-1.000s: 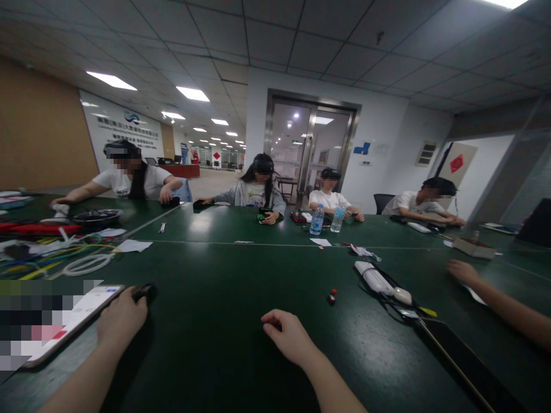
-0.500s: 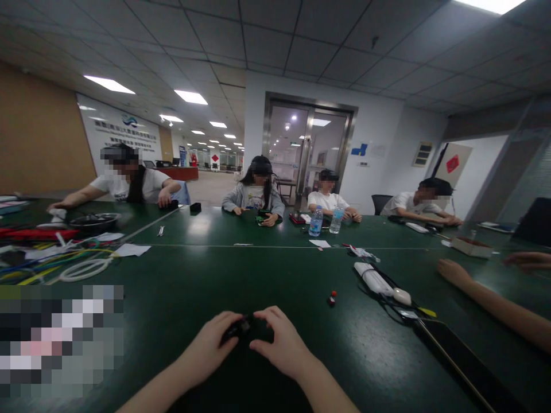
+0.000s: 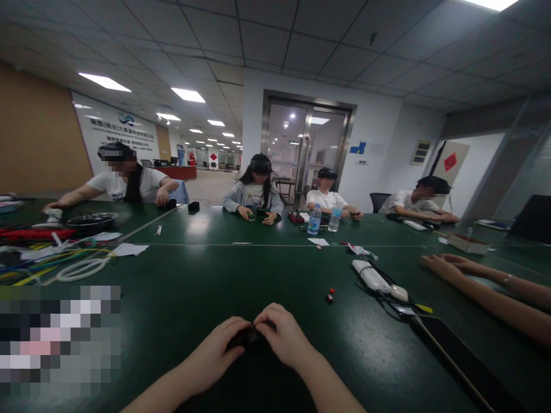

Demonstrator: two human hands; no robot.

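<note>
Just above the near part of the green table (image 3: 185, 310), my left hand (image 3: 221, 347) is closed around a small black object (image 3: 248, 338). Its kind is hard to make out in the dim light, and the fingers cover part of it. My right hand (image 3: 282, 335) meets it from the other side, thumb and fingertips pinched together at the object's right end. Farther off to the right lies a small red and black item (image 3: 330, 295), touched by neither hand.
A white power strip (image 3: 371, 276) with black cables and a dark flat panel (image 3: 460, 355) lie to the right, near another person's hands (image 3: 447, 267). Coiled cables (image 3: 81, 269) spread at the left. Two water bottles (image 3: 315, 219) stand opposite, before several seated people.
My right hand has closed from an open, curved shape into a pinch at the black object. The person's hands at the right have come together and moved left.
</note>
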